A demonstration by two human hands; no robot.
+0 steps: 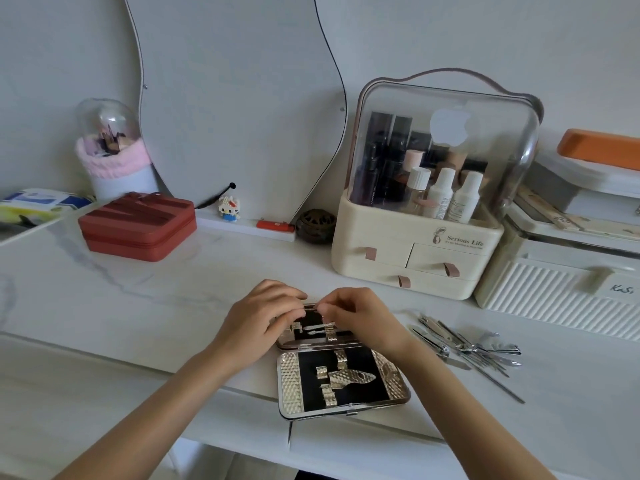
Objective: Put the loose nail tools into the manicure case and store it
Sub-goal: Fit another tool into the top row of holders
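On the white marble-look table [145,299] stand the big items along the wall: a curvy mirror [235,98] leaning behind, a cream cosmetic organiser [415,251] with a clear domed lid and bottles inside, a white ribbed box [554,292] at its right, and a red zipped case [138,225] towards the left. A glass dome on a pink-wrapped stand [114,157] sits behind the red case.

Near the front edge, the manicure case [343,379] lies open flat, its near half showing black lining with silver straps, its far half partly hidden under the hands. A small metal tool [317,328] is already strapped into the far half. Just right of the case, well clear of it, lies a heap of loose nail tools [467,344], clippers and thin files crossing one another.

Both forearms reach in from the bottom. The left hand [263,322] rests over the far half's left side, fingers curled down and pressing at the top rim. The right hand [360,317] meets it, thumb and fingertips pinched together on a thin dark rod-like piece [310,306] at that rim; whether it is a tool or part of the case cannot be told.
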